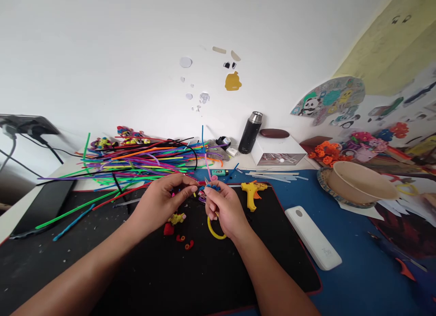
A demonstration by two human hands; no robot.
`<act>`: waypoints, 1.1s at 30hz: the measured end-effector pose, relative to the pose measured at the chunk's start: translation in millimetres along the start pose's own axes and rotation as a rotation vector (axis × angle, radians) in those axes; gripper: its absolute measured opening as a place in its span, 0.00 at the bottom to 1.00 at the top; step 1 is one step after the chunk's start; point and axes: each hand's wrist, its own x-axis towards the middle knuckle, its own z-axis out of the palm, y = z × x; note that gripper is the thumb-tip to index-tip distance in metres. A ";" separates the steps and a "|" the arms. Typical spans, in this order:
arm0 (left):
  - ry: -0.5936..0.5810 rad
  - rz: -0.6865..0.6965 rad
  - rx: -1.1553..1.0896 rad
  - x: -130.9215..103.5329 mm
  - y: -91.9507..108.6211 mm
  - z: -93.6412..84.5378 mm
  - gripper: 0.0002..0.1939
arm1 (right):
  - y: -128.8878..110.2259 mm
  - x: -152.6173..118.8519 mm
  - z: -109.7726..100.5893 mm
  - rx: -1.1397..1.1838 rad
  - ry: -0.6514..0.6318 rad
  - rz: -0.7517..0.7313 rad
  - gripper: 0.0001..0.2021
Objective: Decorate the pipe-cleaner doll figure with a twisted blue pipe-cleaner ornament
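My left hand [170, 195] is closed in a pinch over the black mat [143, 270]. Whatever its fingertips hold is too small to make out. Close beside it, my right hand [225, 207] is closed on a small blue fuzzy pipe-cleaner piece [214, 187]. Scissors with a yellow handle [216, 232] show partly behind the right hand; I cannot tell whether it grips them. Below the hands lie a yellow fuzzy piece [176, 218], a red fuzzy piece [168, 229] and two small red curls [189, 245].
A heap of coloured pipe cleaners [153, 159] fills the back left. A yellow glue gun [252, 194] and a white oblong case [313, 236] lie to the right. Behind stand a black flask [250, 133], a white box [277, 148] and a beige bowl [364, 180].
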 end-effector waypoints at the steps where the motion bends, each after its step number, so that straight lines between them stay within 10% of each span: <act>1: -0.038 -0.038 -0.036 0.3 0.8 -0.8 0.15 | 0.3 0.1 -0.1 0.001 -0.003 -0.002 0.17; 33: -0.062 -0.342 -0.645 5.3 -3.4 1.8 0.21 | -7.4 -1.4 0.3 0.118 0.012 -0.093 0.18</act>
